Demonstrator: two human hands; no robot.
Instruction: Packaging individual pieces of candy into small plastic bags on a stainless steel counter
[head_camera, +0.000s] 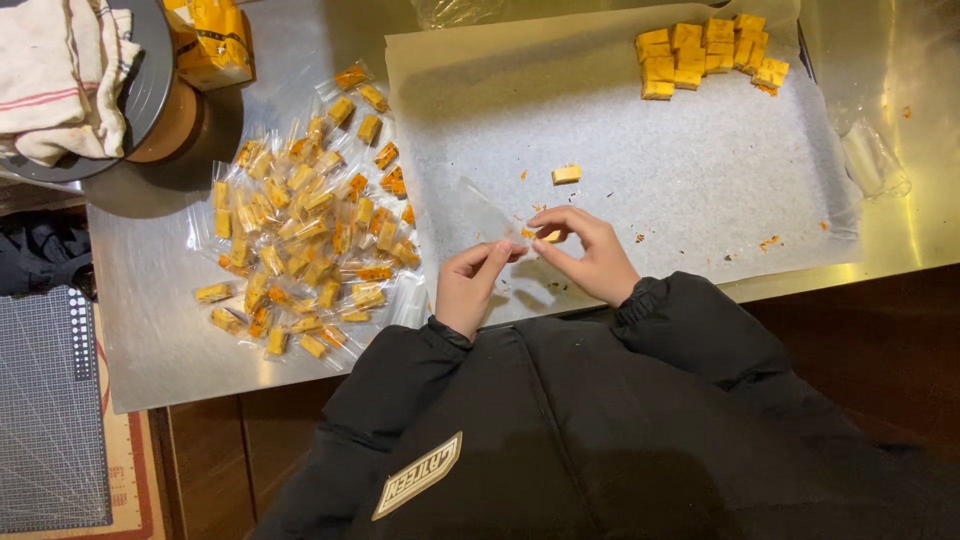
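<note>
My left hand (470, 285) pinches the near end of a small clear plastic bag (485, 213) that sticks up and away from me. My right hand (590, 250) holds a yellow candy piece (551, 236) between its fingertips, right beside the bag's mouth. Both hands hover over the near edge of a sheet of white parchment paper (680, 170). One loose yellow piece (566, 174) lies on the paper just beyond my hands. A cluster of unwrapped yellow and orange pieces (705, 55) sits at the paper's far right.
A heap of wrapped candies (300, 230) covers the steel table (150, 330) on my left. Empty clear bags (408, 300) lie by the heap. A round grey tray with a white towel (60, 75), a yellow packet (210, 40) and another clear bag (875, 160) stand around.
</note>
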